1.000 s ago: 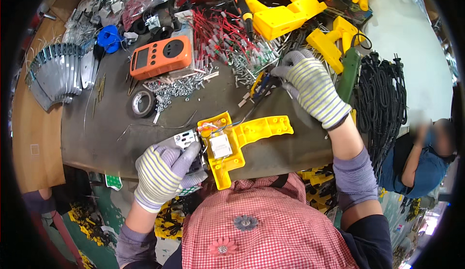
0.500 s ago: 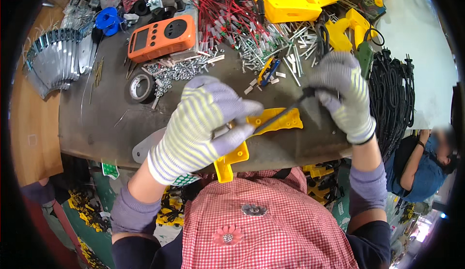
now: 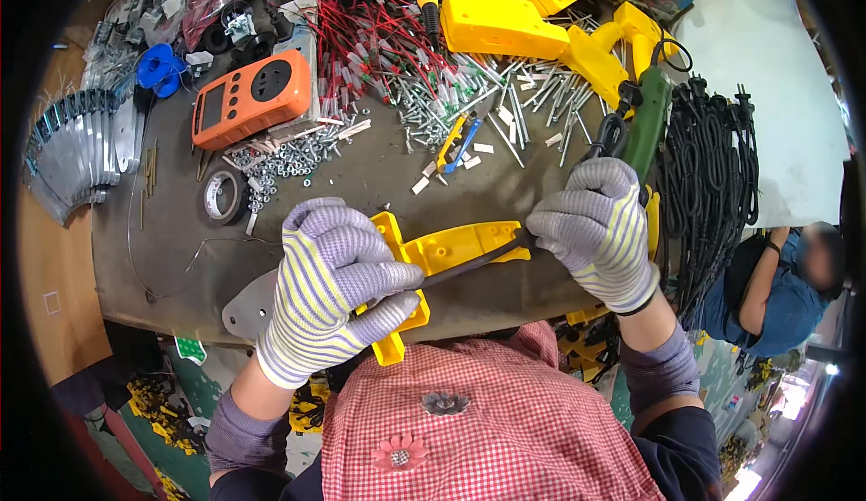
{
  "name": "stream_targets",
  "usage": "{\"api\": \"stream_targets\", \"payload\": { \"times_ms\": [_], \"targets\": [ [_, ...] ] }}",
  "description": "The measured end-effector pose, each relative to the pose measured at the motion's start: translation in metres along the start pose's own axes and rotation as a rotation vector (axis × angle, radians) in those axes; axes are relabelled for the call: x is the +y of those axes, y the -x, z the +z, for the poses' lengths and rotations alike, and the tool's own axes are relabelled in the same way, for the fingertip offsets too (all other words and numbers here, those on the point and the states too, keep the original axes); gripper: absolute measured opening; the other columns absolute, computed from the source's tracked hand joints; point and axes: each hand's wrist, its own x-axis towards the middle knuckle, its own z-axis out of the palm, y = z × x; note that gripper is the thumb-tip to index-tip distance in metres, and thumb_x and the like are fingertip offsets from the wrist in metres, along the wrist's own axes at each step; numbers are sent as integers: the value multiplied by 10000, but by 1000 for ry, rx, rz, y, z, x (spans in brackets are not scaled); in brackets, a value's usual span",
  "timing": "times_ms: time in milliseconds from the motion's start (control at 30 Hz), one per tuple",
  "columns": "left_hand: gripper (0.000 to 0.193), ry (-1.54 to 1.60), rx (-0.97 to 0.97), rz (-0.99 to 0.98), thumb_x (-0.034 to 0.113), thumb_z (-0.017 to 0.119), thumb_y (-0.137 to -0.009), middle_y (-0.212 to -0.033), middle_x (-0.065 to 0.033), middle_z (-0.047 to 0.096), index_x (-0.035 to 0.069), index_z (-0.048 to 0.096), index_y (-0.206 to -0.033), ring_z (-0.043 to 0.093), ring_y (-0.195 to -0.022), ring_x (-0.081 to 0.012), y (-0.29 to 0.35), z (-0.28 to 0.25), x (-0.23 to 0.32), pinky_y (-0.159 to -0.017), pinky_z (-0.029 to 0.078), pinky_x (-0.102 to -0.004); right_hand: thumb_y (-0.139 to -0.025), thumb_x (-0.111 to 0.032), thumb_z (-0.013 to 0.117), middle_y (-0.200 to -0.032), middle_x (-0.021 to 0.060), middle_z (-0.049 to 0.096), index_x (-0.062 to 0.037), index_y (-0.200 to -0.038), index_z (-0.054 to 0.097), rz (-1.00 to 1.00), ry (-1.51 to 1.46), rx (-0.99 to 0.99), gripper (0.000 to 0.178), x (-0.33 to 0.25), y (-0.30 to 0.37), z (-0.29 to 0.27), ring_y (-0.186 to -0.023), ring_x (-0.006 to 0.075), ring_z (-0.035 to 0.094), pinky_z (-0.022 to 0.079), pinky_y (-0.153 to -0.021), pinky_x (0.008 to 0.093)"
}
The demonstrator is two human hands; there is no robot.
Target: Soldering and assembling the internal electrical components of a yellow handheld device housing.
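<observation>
A yellow plastic tool housing half (image 3: 451, 250) lies at the near edge of the dark workbench (image 3: 171, 230). My left hand (image 3: 329, 289), in a grey and yellow striped glove, presses down on its handle end. My right hand (image 3: 595, 230), gloved the same way, pinches a black cable (image 3: 474, 265) at the housing's far end. The cable runs along the housing from my right hand to under my left fingers.
An orange meter (image 3: 248, 100), a tape roll (image 3: 221, 196), red wires (image 3: 379, 41), screws (image 3: 289, 158) and more yellow housings (image 3: 505, 18) crowd the bench. Black power cords (image 3: 713, 167) lie right, metal plates (image 3: 77, 145) left. Another person (image 3: 785, 289) sits at lower right.
My left hand has dropped from in front of the camera onto the housing's handle. My right hand has come down to the housing's end with the black cable laid along it.
</observation>
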Motion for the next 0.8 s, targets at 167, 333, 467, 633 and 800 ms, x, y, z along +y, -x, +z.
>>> {"api": "stream_targets", "payload": {
  "times_ms": [167, 333, 467, 633, 800],
  "targets": [
    [218, -38, 72, -53, 145, 794, -621, -830, -32, 601, 106, 718, -821, 588, -883, -274, 4, 5, -2, -882, 460, -433, -697, -202, 737, -921, -40, 690, -199, -941, 719, -184, 125, 14, 245, -4, 5, -2, -878, 205, 607, 507, -824, 427],
    [213, -34, 76, -88, 117, 784, -634, -844, -38, 611, 103, 710, -833, 585, -890, -273, 4, 6, 0, -872, 463, -427, -713, -175, 740, -880, -14, 668, -135, -949, 714, -193, 24, 6, 241, 1, 14, 1, -875, 212, 617, 516, -823, 427],
    [209, -40, 58, -84, 109, 778, -643, -862, -46, 620, 99, 712, -841, 588, -903, -280, 6, 6, -1, -871, 467, -423, -657, -262, 837, -947, 37, 658, -111, -966, 690, -163, -194, -49, 374, 6, 0, -4, -889, 281, 623, 513, -808, 440],
    [237, -41, 69, -87, 100, 786, -635, -891, -67, 622, 92, 720, -862, 596, -941, -306, 5, 6, 0, -869, 473, -427, -766, -223, 824, -969, 116, 664, -64, -1010, 654, 71, -394, -197, 338, -12, -28, 0, -910, 374, 642, 529, -814, 429],
    [239, -42, 59, -85, 101, 760, -663, -892, -65, 627, 94, 739, -901, 594, -938, -305, 5, 6, -1, -869, 474, -432, -807, -162, 784, -909, 169, 688, -24, -967, 634, 363, -677, -344, 259, -22, -40, 14, -860, 378, 685, 543, -743, 415]
  ]
}}
